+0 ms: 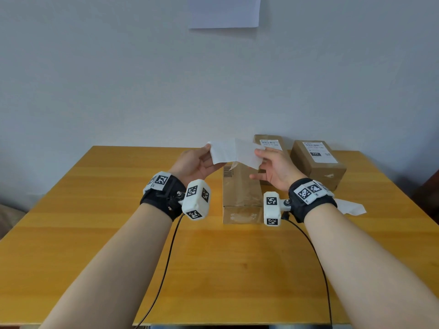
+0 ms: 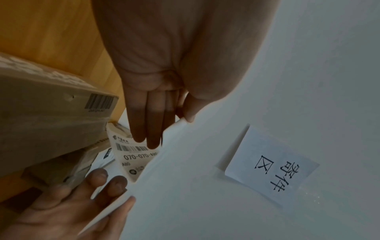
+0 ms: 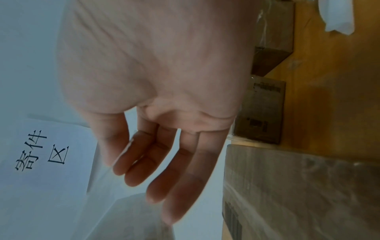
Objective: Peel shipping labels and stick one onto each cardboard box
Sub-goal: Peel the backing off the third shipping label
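Both hands hold a white shipping label sheet [image 1: 234, 151] in the air above a long unlabelled cardboard box [image 1: 240, 191] at the table's middle. My left hand [image 1: 209, 153] pinches the sheet's left edge and my right hand [image 1: 260, 155] pinches its right edge between thumb and forefinger. The sheet bends in the middle, blank side up. In the left wrist view its printed face [image 2: 131, 155] with a barcode curls down under the left fingers [image 2: 148, 126]. In the right wrist view the right hand [image 3: 115, 164] nips a thin translucent sheet [image 3: 115, 203] beside the long box [image 3: 298, 194].
Two smaller boxes with labels on top stand at the back right, one [image 1: 273, 143] behind the right hand and one [image 1: 318, 160] further right. A crumpled white backing paper [image 1: 351, 207] lies right of my right wrist. The wooden table [image 1: 118, 233] meets a wall bearing a paper sign [image 1: 223, 10].
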The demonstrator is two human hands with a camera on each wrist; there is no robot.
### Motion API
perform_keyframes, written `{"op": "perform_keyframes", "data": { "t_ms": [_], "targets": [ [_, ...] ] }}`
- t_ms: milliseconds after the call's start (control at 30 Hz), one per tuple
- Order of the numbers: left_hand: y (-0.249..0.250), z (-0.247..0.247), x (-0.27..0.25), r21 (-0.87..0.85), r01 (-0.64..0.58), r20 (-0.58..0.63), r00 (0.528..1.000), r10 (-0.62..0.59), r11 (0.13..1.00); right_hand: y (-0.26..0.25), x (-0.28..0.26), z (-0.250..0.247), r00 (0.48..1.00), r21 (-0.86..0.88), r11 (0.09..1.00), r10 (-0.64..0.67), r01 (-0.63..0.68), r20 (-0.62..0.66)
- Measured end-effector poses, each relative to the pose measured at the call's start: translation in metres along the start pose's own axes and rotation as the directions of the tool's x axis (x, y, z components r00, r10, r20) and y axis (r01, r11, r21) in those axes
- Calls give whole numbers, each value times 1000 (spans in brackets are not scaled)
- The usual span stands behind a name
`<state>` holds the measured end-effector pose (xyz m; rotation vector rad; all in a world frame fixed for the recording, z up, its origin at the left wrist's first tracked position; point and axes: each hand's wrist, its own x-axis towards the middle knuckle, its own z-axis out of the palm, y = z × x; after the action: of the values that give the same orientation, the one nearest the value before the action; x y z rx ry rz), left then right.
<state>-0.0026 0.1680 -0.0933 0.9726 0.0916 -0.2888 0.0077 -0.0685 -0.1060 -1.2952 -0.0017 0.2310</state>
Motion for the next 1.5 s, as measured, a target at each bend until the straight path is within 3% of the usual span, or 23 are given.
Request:
{"op": "perform_keyframes", "data": {
  "t_ms": [233, 600, 933, 1500],
  "targets": [
    [-1, -2, 7, -226, -58, -15, 998, 56, 972, -2, 2, -5, 999, 136, 989, -54, 54, -4],
    [2, 2, 3, -358, -62, 82, 992, 97, 932, 4, 4, -13, 993, 227, 970, -65, 86, -98],
    [-1, -2, 5, -376, -98, 105, 983, 147, 921, 7, 5, -11, 959, 314, 938, -57, 147, -279],
    [-3, 4, 7, -358, -47, 39, 997, 66, 933, 10, 2, -24, 877, 442, 876, 49, 192, -477]
  ]
}}
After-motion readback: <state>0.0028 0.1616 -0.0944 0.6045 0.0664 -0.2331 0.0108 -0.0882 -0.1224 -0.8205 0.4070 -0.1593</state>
